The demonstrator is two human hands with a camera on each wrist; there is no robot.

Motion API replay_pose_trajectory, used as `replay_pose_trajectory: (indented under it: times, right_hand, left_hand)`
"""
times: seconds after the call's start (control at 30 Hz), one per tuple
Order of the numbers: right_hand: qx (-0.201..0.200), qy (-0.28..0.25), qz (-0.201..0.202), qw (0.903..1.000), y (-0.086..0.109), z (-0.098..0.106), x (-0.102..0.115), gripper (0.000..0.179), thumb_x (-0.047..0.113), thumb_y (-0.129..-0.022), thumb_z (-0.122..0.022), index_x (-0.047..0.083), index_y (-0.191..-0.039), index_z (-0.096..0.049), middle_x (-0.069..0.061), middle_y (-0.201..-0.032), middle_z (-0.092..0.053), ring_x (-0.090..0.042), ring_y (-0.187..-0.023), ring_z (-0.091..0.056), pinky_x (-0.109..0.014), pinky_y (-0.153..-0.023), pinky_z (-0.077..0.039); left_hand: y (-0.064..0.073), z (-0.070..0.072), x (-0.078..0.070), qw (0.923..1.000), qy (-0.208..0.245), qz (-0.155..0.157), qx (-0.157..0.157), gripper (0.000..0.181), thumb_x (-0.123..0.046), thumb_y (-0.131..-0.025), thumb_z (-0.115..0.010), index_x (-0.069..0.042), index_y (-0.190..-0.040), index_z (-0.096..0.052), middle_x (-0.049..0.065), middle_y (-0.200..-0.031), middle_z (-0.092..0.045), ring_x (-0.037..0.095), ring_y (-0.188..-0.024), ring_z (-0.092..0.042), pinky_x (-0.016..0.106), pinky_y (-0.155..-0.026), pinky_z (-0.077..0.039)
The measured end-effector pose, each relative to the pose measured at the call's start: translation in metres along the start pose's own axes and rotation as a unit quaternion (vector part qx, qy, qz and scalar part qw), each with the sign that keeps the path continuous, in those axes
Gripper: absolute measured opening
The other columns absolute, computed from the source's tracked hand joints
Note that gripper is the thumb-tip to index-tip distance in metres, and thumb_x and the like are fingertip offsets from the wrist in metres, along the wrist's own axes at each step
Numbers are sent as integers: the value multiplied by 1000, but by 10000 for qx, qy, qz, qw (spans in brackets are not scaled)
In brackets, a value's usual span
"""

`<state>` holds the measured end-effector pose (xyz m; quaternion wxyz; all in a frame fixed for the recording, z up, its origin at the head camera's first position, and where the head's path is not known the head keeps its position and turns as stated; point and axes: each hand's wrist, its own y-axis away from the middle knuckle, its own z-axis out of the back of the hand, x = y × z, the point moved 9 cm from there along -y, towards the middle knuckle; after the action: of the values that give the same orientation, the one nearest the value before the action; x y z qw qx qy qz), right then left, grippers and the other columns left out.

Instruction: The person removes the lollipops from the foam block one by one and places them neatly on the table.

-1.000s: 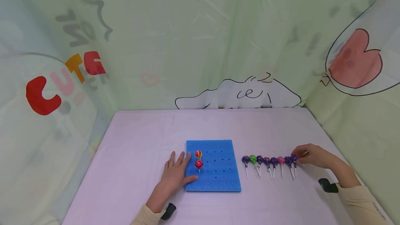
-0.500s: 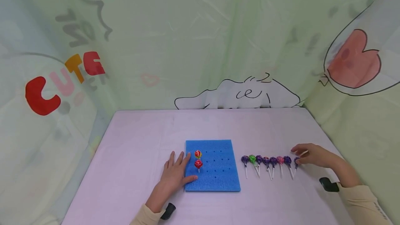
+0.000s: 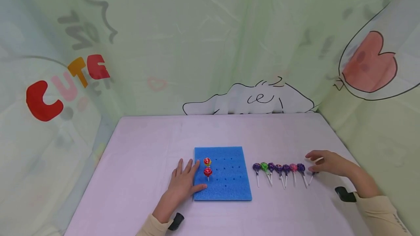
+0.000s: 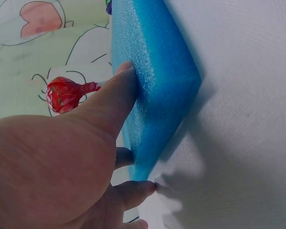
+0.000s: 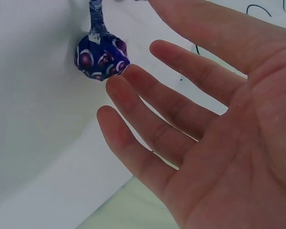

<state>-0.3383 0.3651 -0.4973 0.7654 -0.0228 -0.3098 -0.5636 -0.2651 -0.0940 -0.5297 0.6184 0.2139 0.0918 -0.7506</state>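
A blue foam board [image 3: 223, 193] with rows of small holes lies on the table, and my left hand [image 3: 182, 185] rests at its left edge. The thumb lies on the top face, the other fingers spread along the side. Two wrapped lollipops, a red-and-yellow one [image 3: 207, 161] and a red one [image 3: 208, 171], stand upright in the board's left part. At the right, my right hand [image 3: 334, 164] is beside a purple lollipop [image 5: 102, 57]. In the right wrist view its loosely extended fingertips touch the candy; the head view shows mostly its stick.
Several lollipops form a row right of the board, sticks toward me, among them a green one [image 3: 264, 166], a pink one [image 3: 293, 167] and a purple one [image 3: 300, 168]. The table [image 3: 157, 137] is bounded by a printed curtain [image 3: 164, 46] behind and at both sides.
The rightmost purple lollipop has shifted right, away from its neighbour, and now lies partly under my right hand. My left hand has stayed on the board.
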Motion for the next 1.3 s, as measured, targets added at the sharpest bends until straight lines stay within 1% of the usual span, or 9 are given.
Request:
replay_pose_trajectory:
  times: [0.13,0.3,0.37,0.5,0.6,0.77,0.9,1.07,1.3]
  right_hand:
    - [-90,-29,73,9999,1,0,6,50,21,-92,-72,-10,-129,-55,-31,-122,-62,-45,-109,-62,-48,-82,-59]
    - [-238,19,190,9995,1,-1,15,51,21,-92,-72,-9,-130,-56,-29,-125,-63,-41,-109,-64,-37,-77,-59]
    - [-322,76,323,9989,0,0,21,51,20,-91,-73,-9,-130,-56,-30,-126,-62,-43,-110,-63,-37,-77,-58]
    - [-489,201,447,9976,-1,1,31,52,22,-91,-74,-7,-130,-57,-29,-129,-61,-43,-112,-62,-34,-78,-58]
    - [-623,261,502,9965,-2,1,38,52,22,-90,-75,-5,-130,-57,-28,-129,-62,-44,-112,-62,-40,-81,-58]
    - [-855,217,582,9944,-6,-1,52,53,21,-89,-76,-5,-130,-58,-30,-128,-61,-46,-112,-61,-58,-88,-55]
    - [-1076,185,696,9916,-7,-3,67,53,20,-88,-77,-5,-130,-58,-30,-126,-62,-46,-110,-61,-60,-88,-53]
    - [-1297,105,731,9888,-9,-8,85,52,18,-89,-76,-5,-132,-57,-30,-128,-61,-46,-112,-61,-60,-90,-53]
    - [-1562,-10,1024,9824,-15,-22,107,51,18,-90,-76,-3,-133,-57,-26,-132,-60,-44,-112,-62,-59,-89,-54]
  left_hand:
    - [1,1,-1,10000,24,20,23,88,-52,-86,-74,-11,-155,-38,21,-162,-33,51,-151,-13,67,-118,-22]
    - [2,3,-2,10000,28,-4,19,88,-51,-86,-74,-10,-155,-38,22,-161,-33,52,-151,-13,67,-118,-22]
    - [1,3,-2,10000,26,-8,16,88,-51,-86,-74,-10,-155,-38,22,-161,-33,52,-151,-13,67,-118,-22]
    - [2,3,-2,10000,37,14,27,88,-51,-86,-73,-10,-155,-38,22,-161,-33,52,-151,-13,67,-119,-21]
    - [2,3,-2,10000,47,27,22,87,-51,-86,-74,-10,-155,-38,22,-161,-33,52,-151,-13,67,-119,-21]
    - [1,1,-1,10000,15,19,13,88,-52,-86,-73,-11,-155,-38,21,-162,-33,51,-152,-13,66,-119,-22]
    - [0,1,-1,10000,15,11,11,88,-52,-86,-73,-11,-156,-38,21,-162,-32,51,-152,-13,66,-119,-21]
    - [0,-1,0,10000,15,25,16,88,-52,-87,-72,-11,-156,-37,21,-162,-31,51,-152,-12,66,-119,-21]
    - [-2,-2,2,10000,32,-31,-34,87,-51,-87,-73,-12,-156,-37,21,-163,-31,51,-152,-12,67,-119,-21]
